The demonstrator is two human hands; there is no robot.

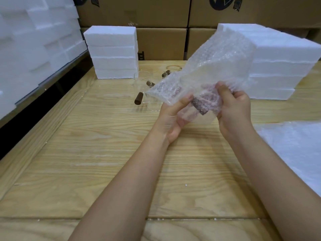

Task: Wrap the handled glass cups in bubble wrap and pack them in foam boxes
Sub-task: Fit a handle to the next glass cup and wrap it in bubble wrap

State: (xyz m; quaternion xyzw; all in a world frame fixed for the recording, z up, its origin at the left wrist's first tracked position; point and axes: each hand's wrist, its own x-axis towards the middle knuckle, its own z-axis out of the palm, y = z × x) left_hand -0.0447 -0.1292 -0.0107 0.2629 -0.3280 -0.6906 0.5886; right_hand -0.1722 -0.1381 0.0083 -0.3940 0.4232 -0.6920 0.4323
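Observation:
Above the wooden table (90, 153) both hands hold a glass cup half rolled in a sheet of bubble wrap (217, 63). Its brown handle (199, 106) shows through the wrap between the hands. My left hand (172, 119) cups the bundle from below, thumb on the wrap. On the bundle's right side my right hand (232, 110) grips it, thumb pressing on top. The loose end of the sheet stands up and away from me. Several bare glass cups (152, 101) with brown handles (139, 100) stand on the table behind the hands.
One stack of white foam boxes (112, 51) sits at the back left of the table, another (278, 66) at the back right. More foam pieces (34, 40) pile up at far left. Cardboard cartons (161, 42) line the back. Spare bubble wrap (295, 145) lies at right.

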